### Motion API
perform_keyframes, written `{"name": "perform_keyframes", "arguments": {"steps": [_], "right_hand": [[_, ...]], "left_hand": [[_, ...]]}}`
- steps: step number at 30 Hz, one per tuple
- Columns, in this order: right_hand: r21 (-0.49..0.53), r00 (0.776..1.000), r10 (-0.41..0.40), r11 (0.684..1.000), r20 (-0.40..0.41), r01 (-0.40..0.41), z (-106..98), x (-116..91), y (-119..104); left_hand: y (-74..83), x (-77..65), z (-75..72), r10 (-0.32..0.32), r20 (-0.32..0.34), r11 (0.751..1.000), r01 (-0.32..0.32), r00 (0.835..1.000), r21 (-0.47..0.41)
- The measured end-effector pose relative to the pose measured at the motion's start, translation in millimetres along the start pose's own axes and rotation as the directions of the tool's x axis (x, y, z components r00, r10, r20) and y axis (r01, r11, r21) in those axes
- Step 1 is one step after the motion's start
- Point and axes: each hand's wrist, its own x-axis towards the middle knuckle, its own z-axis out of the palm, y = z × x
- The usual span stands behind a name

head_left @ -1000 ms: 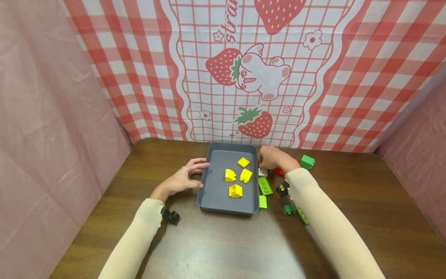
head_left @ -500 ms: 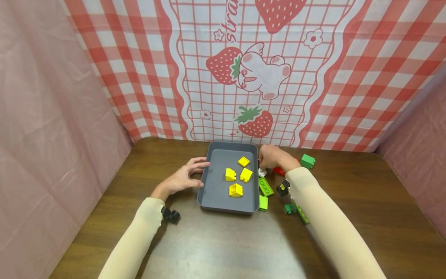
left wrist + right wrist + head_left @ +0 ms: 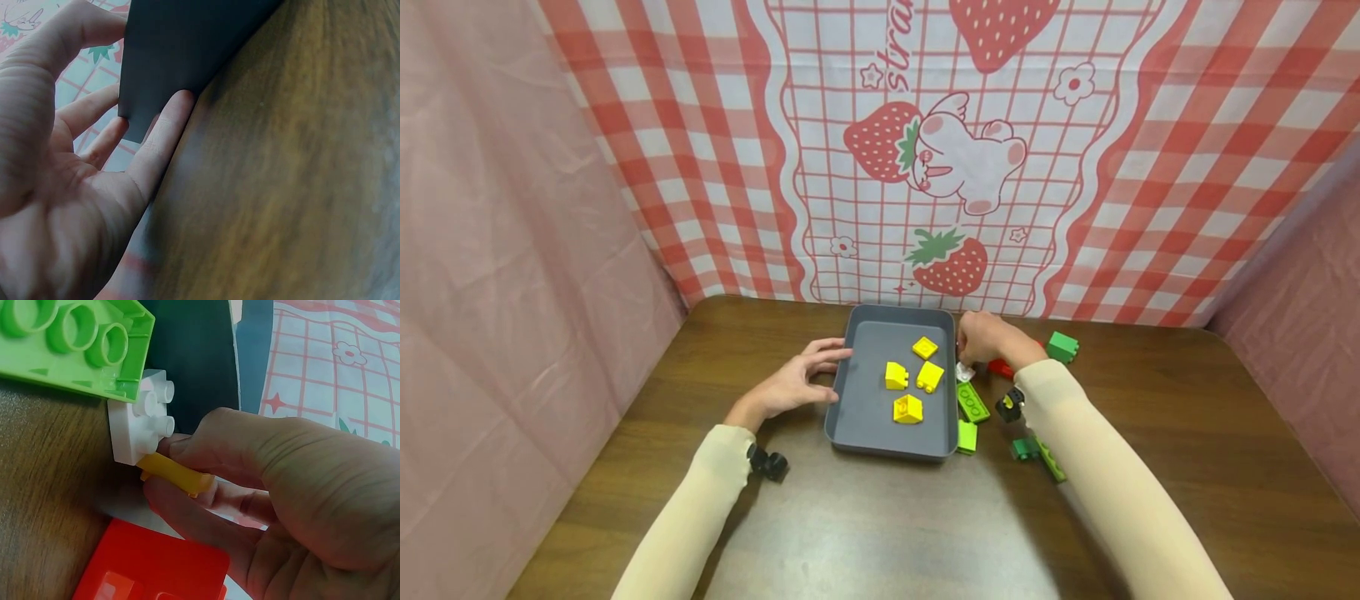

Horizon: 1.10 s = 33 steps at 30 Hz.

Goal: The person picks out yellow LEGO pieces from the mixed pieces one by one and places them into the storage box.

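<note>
A shallow dark grey tray (image 3: 861,429) stands on the table with several yellow blocks (image 3: 907,409) lying in it. My left hand (image 3: 786,386) rests its spread fingers against the tray's left wall, as the left wrist view also shows. Just beyond the tray's right wall is my right hand (image 3: 987,340). In the right wrist view, its thumb and fingers pinch a small orange-yellow block (image 3: 174,473), which the hand hides in the head view. Touching or very near that block is a white studded brick (image 3: 127,432).
Along the tray's right side lie a lime-green brick (image 3: 973,402) and a second lime block (image 3: 967,437). Red bricks (image 3: 156,562) sit partly under the right wrist. Farther right are a green block (image 3: 1062,347) and a dark green piece (image 3: 1024,449). A patterned cloth (image 3: 955,258) hangs behind.
Beside my right fingers the white brick has tipped or turned a little, so its look differs from a second ago. Both hands and the tray stay almost in place.
</note>
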Motion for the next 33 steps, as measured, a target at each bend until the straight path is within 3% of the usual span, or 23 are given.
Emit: {"name": "perform_keyframes", "arguments": {"steps": [1, 5, 10, 15, 22, 29, 33], "right_hand": [[0.006, 1.0, -0.022, 1.0, -0.004, 0.022, 2.7, 1.9, 5.9], [0.029, 1.0, 0.005, 1.0, 0.017, -0.005, -9.6, -13.2, -10.1], [0.055, 0.998, 0.057, 0.997, 0.035, -0.059, -33.3, -48.2, -52.3], [0.05, 0.998, 0.059, 0.997, 0.018, -0.06, -38.3, -57.2, -60.8], [0.047, 0.999, 0.044, 0.998, 0.026, -0.045, -40.9, -49.8, -52.1], [-0.006, 0.999, -0.036, 0.999, -0.007, 0.036, -21.0, -1.0, 3.4], [0.013, 1.0, -0.028, 1.0, -0.008, 0.028, -33.5, -11.4, -9.9]], "left_hand": [[0.1, -0.1, 0.0, 0.001, 0.0, 1.0, -0.001, 1.0, 0.0], [0.0, 0.0, -0.1, 0.006, 0.0, 1.0, -0.006, 1.0, -0.006], [-0.3, 0.0, -0.2, 0.008, -0.001, 1.0, -0.008, 1.0, -0.001], [-0.1, -0.2, 0.0, 0.021, 0.005, 1.0, -0.021, 1.0, 0.002], [0.7, -0.9, -0.2, 0.022, 0.006, 1.0, -0.022, 1.0, 0.002], [0.7, -1.3, 0.1, 0.014, 0.008, 1.0, -0.014, 1.0, -0.005], [0.9, -1.2, 0.2, 0.011, 0.008, 1.0, -0.011, 1.0, -0.007]]}}
